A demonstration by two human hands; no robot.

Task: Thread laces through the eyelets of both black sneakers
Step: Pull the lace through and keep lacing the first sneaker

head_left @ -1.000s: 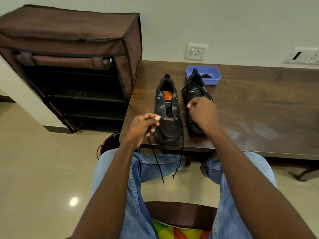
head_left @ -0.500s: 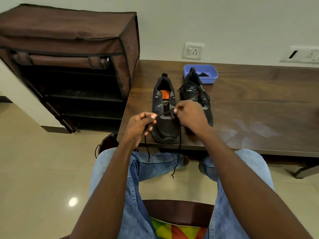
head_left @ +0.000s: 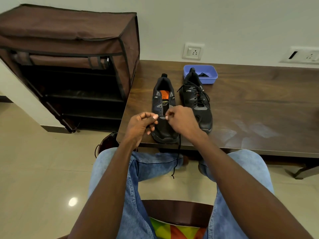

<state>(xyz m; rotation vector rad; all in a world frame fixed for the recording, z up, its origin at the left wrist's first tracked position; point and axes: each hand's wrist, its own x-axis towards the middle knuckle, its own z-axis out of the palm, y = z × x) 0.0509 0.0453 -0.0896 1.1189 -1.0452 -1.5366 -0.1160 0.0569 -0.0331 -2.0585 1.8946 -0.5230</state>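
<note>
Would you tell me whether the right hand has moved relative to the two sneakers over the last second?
Yes. The right hand has shifted left, from over the laced sneaker to the toe end of the unlaced sneaker, close to the left hand.

The right hand (head_left: 183, 120) hides the left sneaker's (head_left: 164, 107) lower eyelets

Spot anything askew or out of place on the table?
Only minor: a loose end of the black lace dangles off the table edge below the unlaced sneaker. The laced sneaker's heel hides the front-left corner of the blue tray. Nothing spilled or damaged.
</note>
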